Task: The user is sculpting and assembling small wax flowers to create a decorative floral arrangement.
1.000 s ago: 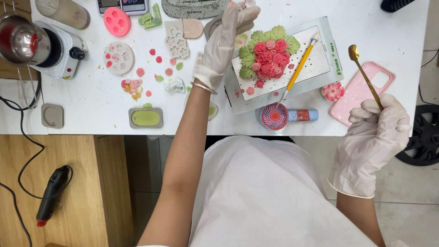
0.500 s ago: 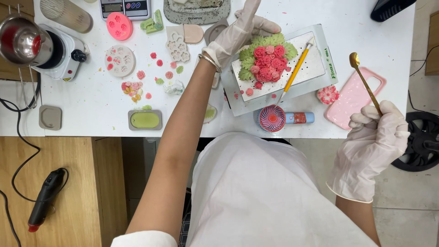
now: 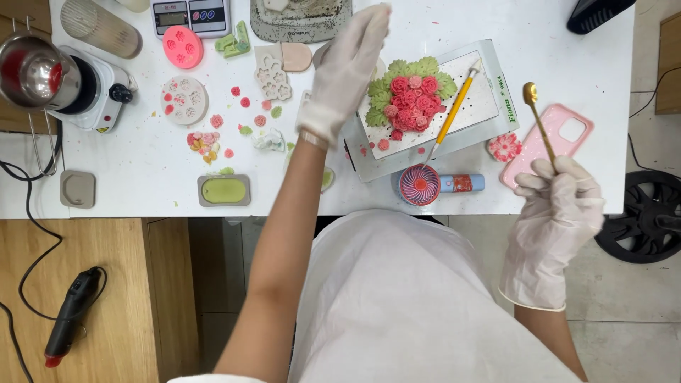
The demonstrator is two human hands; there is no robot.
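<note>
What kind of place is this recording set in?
Most likely a home or small-studio craft bench for moulded decorations. A white table carries round flower moulds, a digital scale and a small pot on a hot plate. The gloved right hand holds a gold spoon.

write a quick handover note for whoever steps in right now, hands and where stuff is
Left hand: gloved, raised above the table, holding nothing visible.
Right hand: gloved, gripping a gold spoon over the pink phone case.
Red and green flower cluster sits on the white tray, a yellow tool beside it.
Loose small flowers and moulds lie on the table's left part.
</note>
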